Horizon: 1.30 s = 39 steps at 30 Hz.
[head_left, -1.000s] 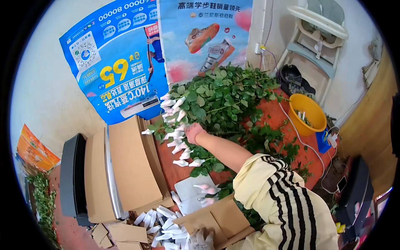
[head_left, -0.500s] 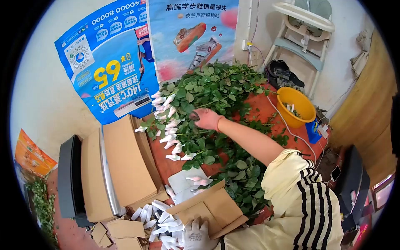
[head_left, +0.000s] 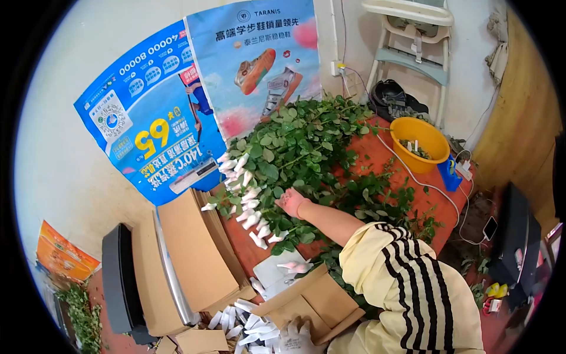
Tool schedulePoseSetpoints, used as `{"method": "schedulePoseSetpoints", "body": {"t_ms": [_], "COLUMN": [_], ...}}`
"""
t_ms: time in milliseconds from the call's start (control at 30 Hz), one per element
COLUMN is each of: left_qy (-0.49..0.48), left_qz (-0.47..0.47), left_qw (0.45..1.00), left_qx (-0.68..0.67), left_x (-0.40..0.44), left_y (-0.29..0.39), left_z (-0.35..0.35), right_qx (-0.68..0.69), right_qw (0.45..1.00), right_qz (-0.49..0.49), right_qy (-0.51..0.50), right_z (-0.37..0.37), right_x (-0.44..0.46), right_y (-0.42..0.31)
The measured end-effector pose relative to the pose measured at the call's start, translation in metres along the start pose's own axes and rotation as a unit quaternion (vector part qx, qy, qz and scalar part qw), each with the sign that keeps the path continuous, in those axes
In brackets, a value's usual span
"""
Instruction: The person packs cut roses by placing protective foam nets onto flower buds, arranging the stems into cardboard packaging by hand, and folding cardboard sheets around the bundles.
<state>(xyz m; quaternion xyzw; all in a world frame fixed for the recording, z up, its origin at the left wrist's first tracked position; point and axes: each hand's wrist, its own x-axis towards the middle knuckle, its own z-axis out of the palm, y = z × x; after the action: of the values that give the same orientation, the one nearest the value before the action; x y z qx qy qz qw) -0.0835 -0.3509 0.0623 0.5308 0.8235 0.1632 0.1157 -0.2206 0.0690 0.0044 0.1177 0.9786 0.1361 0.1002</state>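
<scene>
My right hand (head_left: 292,203), in a pink glove, is over a heap of leafy rose-like stems (head_left: 306,133), its fingers curled in against the leaves; whatever they hold is too small to make out. Buds in white sleeves (head_left: 250,219) line the left side of the heap. At the bottom, my left hand (head_left: 298,337), in a whitish glove, lies with fingers stretched against the edge of a folded cardboard piece (head_left: 321,301). Loose white sleeves (head_left: 253,330) are piled beside it. Several pinkish-white sleeved buds (head_left: 296,267) lie on a pale board (head_left: 268,272).
Tall cardboard sheets (head_left: 197,253) stand at the left, beside a black padded panel (head_left: 118,283). A yellow basin (head_left: 415,168) stands on the red tabletop (head_left: 356,154), with a white cable (head_left: 421,194) running past it. Behind is a high chair (head_left: 413,56).
The view has shifted. My right hand has moved down the heap, toward the lower sleeved buds. My left hand stays at the cardboard piece.
</scene>
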Motion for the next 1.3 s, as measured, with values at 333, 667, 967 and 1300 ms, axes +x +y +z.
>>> {"method": "schedulePoseSetpoints", "body": {"t_ms": [333,667,967,1300], "left_qy": [-0.068,-0.042,-0.024,0.017], "left_qz": [-0.045,-0.028,-0.017,-0.013], "left_qw": [0.996,0.998,1.0,0.999], "left_qx": [0.033,0.023,0.011,-0.033], "left_x": [0.0,0.003,0.004,0.008], "left_y": [0.001,0.002,0.004,0.0], "left_z": [0.002,0.001,-0.006,-0.004], "right_qx": [-0.085,-0.067,-0.053,-0.164], "right_qw": [0.927,0.868,0.777,0.792], "right_qz": [0.109,0.116,0.254,0.117], "right_qy": [0.348,0.478,0.574,0.577], "right_z": [-0.103,-0.218,-0.247,-0.273], "right_x": [-0.044,-0.145,-0.198,-0.122], "right_y": [0.118,0.121,0.222,0.178]}}
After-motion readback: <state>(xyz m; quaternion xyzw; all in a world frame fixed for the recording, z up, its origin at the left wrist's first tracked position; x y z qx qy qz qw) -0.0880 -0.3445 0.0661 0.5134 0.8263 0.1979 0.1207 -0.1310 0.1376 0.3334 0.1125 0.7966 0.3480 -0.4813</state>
